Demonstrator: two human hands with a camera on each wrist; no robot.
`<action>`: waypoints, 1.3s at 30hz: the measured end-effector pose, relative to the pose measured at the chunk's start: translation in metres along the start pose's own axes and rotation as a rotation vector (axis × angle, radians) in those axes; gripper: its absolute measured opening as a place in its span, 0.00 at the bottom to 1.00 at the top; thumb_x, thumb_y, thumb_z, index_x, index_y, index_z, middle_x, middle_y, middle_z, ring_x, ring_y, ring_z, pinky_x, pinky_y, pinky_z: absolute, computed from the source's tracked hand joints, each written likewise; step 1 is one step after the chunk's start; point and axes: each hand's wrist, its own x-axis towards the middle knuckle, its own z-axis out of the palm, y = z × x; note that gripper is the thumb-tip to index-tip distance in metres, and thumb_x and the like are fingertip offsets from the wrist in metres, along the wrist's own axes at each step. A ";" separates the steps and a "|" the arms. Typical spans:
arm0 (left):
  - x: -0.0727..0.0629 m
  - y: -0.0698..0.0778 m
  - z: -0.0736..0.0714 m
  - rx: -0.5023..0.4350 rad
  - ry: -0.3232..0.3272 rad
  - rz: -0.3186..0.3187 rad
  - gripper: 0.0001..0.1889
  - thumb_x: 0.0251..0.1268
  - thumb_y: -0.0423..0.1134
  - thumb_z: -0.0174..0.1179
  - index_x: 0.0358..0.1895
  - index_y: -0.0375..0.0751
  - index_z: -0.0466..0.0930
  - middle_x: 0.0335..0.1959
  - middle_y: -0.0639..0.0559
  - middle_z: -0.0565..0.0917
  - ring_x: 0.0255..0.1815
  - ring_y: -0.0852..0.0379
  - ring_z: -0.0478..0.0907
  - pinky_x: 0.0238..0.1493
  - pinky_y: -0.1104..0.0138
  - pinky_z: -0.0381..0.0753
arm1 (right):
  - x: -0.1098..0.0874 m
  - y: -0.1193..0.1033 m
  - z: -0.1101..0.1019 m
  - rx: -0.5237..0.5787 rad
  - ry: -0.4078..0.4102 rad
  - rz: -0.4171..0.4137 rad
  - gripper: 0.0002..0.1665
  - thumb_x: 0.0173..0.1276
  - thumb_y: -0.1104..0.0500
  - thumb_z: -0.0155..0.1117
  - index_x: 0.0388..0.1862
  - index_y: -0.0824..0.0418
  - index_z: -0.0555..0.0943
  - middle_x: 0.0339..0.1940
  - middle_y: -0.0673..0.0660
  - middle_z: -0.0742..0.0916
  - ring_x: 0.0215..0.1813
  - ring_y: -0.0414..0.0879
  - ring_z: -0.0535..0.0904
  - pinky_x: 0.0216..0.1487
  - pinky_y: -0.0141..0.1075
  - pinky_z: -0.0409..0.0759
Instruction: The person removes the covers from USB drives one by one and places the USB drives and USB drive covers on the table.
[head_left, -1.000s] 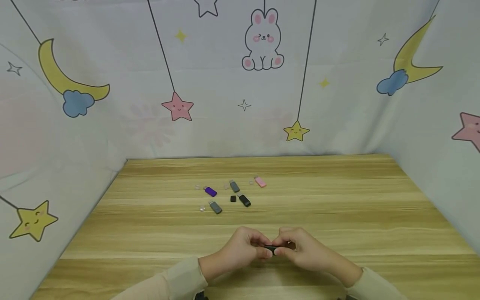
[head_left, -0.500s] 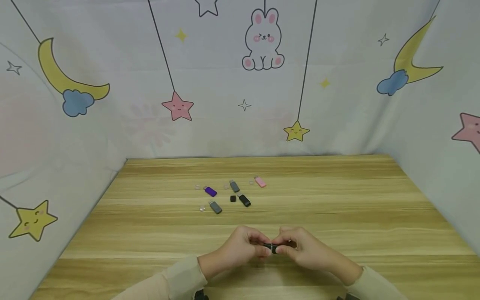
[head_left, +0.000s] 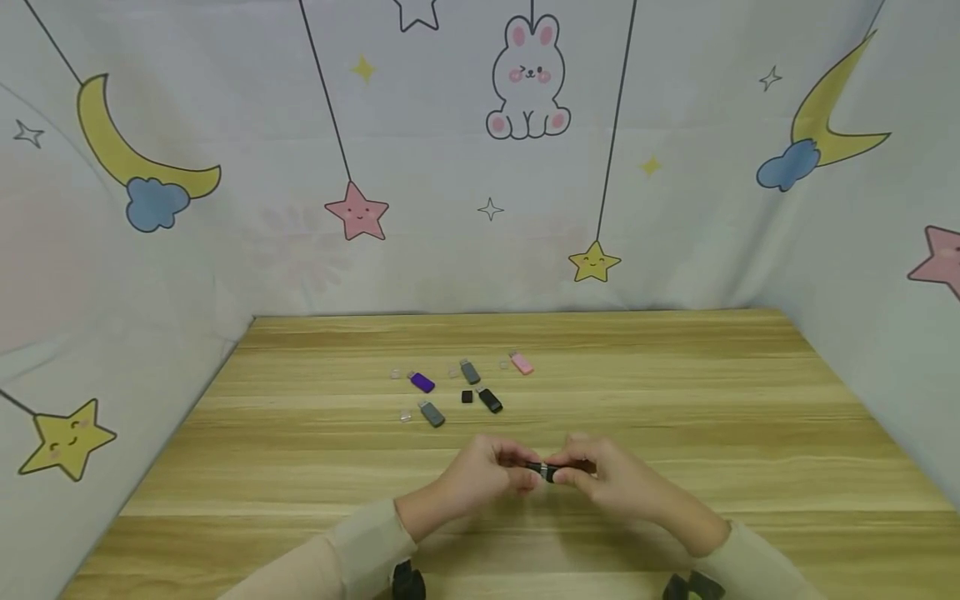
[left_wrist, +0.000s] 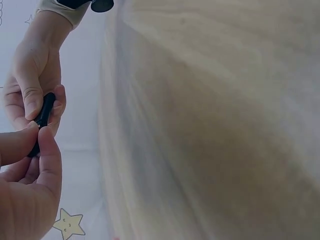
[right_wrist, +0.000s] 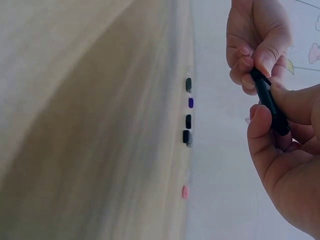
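A black USB flash drive (head_left: pixel 552 472) is held between both hands over the near part of the table. My left hand (head_left: pixel 480 477) pinches its cap end, thumb toward me. The body is gripped by my right hand (head_left: pixel 617 483) between thumb and fingers. A pale metallic band shows between the two black parts in the head view. In the right wrist view the dark body of the drive (right_wrist: pixel 268 102) slants across the right hand's fingers, while the left hand (right_wrist: pixel 260 40) covers most of the cap end.
Farther back on the wooden table (head_left: pixel 675 375) lie uncapped USB drives: purple (head_left: pixel 422 382), pink (head_left: pixel 522 363), black (head_left: pixel 491 400) and two grey ones (head_left: pixel 432 413). A black cap (head_left: pixel 467 397) and several clear caps (head_left: pixel 406 415) lie beside them. Printed cloth (head_left: pixel 420 275) encloses the back and sides.
A light metallic band has appeared between the cap end and the body of the held drive. Both hands have moved slightly forward, away from me, with it. The drives on the table stay put.
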 end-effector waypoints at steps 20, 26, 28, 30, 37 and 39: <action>0.025 0.031 -0.027 0.055 0.102 0.078 0.10 0.61 0.30 0.64 0.44 0.30 0.84 0.33 0.43 0.87 0.33 0.54 0.85 0.42 0.54 0.84 | 0.033 -0.002 -0.043 -0.023 0.136 0.096 0.10 0.68 0.66 0.61 0.45 0.69 0.83 0.32 0.56 0.82 0.27 0.42 0.75 0.27 0.32 0.78; 0.038 0.042 -0.034 0.067 0.146 0.097 0.10 0.61 0.30 0.64 0.45 0.31 0.84 0.33 0.44 0.87 0.35 0.49 0.85 0.41 0.58 0.84 | 0.052 -0.002 -0.049 -0.041 0.195 0.135 0.10 0.69 0.64 0.61 0.46 0.67 0.84 0.38 0.58 0.86 0.33 0.50 0.79 0.30 0.34 0.79; 0.042 0.044 -0.035 0.057 0.163 0.084 0.09 0.61 0.30 0.64 0.44 0.33 0.84 0.33 0.45 0.87 0.36 0.48 0.84 0.40 0.61 0.84 | 0.058 -0.002 -0.051 -0.055 0.216 0.151 0.10 0.69 0.63 0.61 0.46 0.66 0.83 0.40 0.58 0.86 0.35 0.49 0.79 0.31 0.34 0.79; 0.047 0.046 -0.037 0.050 0.182 0.064 0.09 0.61 0.31 0.64 0.44 0.34 0.85 0.33 0.46 0.87 0.36 0.48 0.84 0.39 0.63 0.84 | 0.064 -0.001 -0.053 -0.075 0.238 0.166 0.11 0.70 0.62 0.61 0.47 0.65 0.83 0.41 0.58 0.86 0.37 0.48 0.79 0.33 0.35 0.79; 0.060 0.044 -0.045 0.055 0.222 0.035 0.12 0.61 0.35 0.66 0.47 0.36 0.84 0.37 0.48 0.87 0.40 0.47 0.83 0.45 0.58 0.82 | 0.078 0.005 -0.058 -0.097 0.289 0.230 0.12 0.70 0.59 0.61 0.47 0.65 0.83 0.42 0.58 0.86 0.37 0.47 0.79 0.36 0.38 0.77; 0.064 0.043 -0.047 0.069 0.242 0.031 0.12 0.60 0.38 0.67 0.46 0.38 0.85 0.39 0.49 0.87 0.41 0.49 0.82 0.48 0.54 0.81 | 0.081 0.008 -0.060 -0.083 0.300 0.258 0.13 0.71 0.58 0.61 0.48 0.65 0.83 0.41 0.59 0.86 0.37 0.49 0.79 0.35 0.37 0.76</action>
